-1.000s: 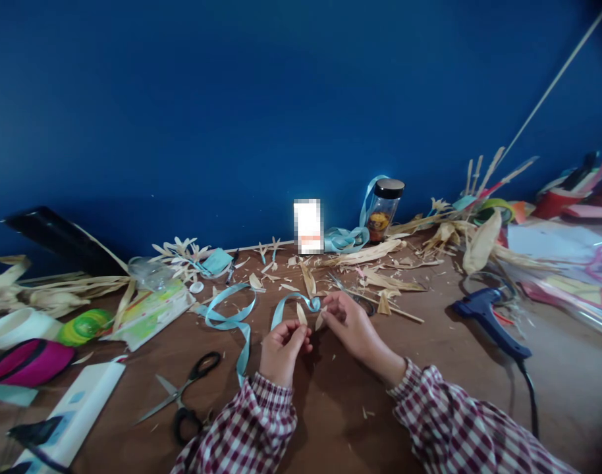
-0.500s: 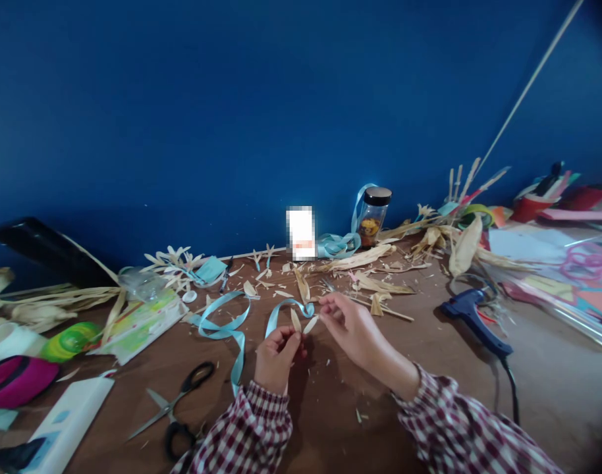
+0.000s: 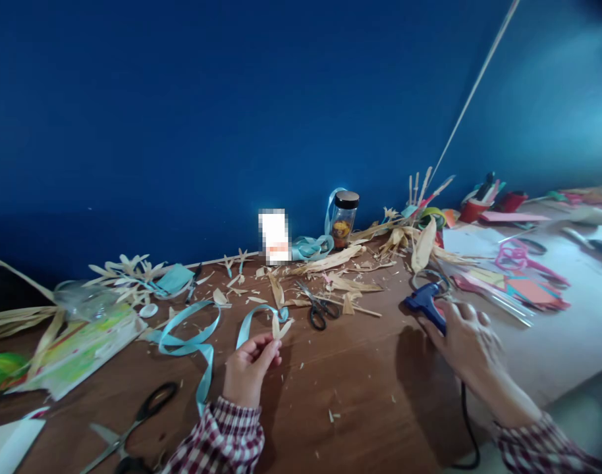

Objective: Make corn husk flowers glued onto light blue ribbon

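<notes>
My left hand [image 3: 249, 370] pinches small pale corn-husk petals [image 3: 280, 327] just above the brown table, beside a light blue ribbon [image 3: 202, 332] that curls across the wood. My right hand [image 3: 462, 339] has reached to the right and lies over the handle of a blue glue gun [image 3: 424, 301], its fingers curled on it. The gun's black cord [image 3: 467, 421] runs down toward me. Both sleeves are red-and-white check.
Small black scissors [image 3: 317, 309] lie among husk scraps at the middle. Larger scissors [image 3: 128, 428] lie at front left. A black-lidded jar [image 3: 342, 220] stands by the blue wall. Coloured paper cut-outs [image 3: 518, 280] cover the right; a green-printed packet [image 3: 78, 342] lies left.
My right hand left the husk petals and moved right onto the glue gun. The left hand kept the petals. The view swung to the right.
</notes>
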Tool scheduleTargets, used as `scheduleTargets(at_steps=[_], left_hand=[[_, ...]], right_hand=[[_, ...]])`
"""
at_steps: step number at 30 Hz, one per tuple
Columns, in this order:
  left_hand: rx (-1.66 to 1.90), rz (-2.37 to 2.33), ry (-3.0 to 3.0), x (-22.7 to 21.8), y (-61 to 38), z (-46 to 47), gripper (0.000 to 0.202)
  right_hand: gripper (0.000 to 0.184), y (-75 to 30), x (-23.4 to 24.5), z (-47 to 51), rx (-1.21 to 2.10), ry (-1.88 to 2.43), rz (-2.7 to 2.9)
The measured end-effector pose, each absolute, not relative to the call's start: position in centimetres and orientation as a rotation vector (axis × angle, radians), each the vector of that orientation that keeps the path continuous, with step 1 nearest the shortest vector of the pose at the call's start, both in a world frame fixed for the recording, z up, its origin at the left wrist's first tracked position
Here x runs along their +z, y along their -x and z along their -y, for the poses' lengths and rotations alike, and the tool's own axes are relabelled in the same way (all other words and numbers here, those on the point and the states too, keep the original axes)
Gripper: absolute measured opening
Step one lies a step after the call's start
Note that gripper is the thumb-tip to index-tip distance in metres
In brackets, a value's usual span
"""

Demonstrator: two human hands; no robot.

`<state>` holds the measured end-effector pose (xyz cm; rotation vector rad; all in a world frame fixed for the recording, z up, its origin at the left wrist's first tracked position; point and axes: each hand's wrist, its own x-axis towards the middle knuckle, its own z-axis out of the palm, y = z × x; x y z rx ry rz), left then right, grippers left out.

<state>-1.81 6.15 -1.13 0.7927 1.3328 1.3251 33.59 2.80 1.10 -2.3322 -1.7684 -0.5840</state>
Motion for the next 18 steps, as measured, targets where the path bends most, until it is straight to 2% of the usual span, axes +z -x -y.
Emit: scheduleTargets(at_steps=[2, 6, 10, 18], left_hand=[[1.332, -1.314, -0.789, -1.2, 1.9, -6.2, 0.032], [1.330, -1.298, -0.783, -1.5, 2.0, -6.3, 0.032], [1.324, -1.301, -0.797, -1.8, 2.1, -6.3, 0.034], [1.302, -1.321, -0.816, -1.7, 2.3, -6.4, 0.036]], right_hand=[[0.041, -35.0, 0.5, -2.8, -0.573, 2.443, 1.746], [0.033, -35.4, 0.4, -2.9, -0.492, 2.499, 1.764], [0.028, -35.0, 0.4, -2.9, -0.539, 2.426, 1.818], [0.030, -35.0, 1.2, -2.5, -0.614, 2.247, 1.800]])
